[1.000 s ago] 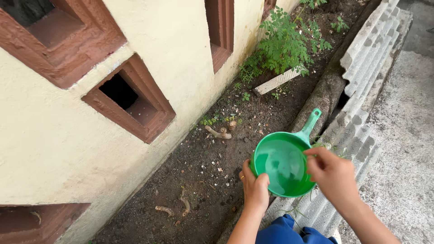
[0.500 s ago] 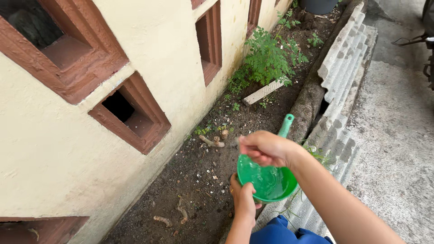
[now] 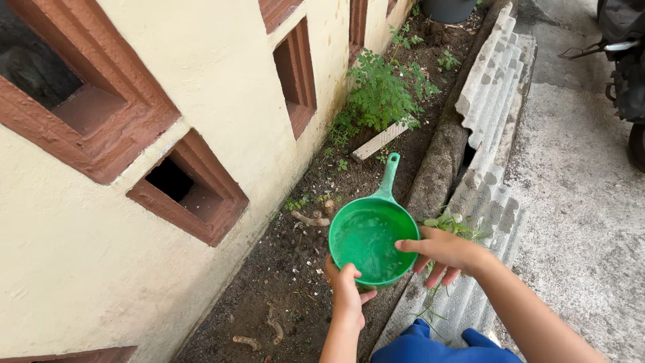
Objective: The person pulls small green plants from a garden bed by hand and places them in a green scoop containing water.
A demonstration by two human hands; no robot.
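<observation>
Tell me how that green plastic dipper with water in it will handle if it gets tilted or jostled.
The green dipper looks like thin rigid plastic, so probably light itself. Water inside would likely slosh and spill over the low rim. The left hand grips from below and the right hand touches the rim, which probably steadies it.

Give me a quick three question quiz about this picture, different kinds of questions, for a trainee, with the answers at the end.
1. True or false: the green dipper holds water.
2. Which hand grips the dipper's near rim from below? A) left hand B) right hand
3. Fill in: the dipper's handle points away from the person, toward the leafy ____ by the wall.

Key
1. True; water shimmers inside.
2. A; the right hand only rests its fingers on the rim's right side.
3. plant, growing in the soil strip beside the corrugated sheet.
</observation>
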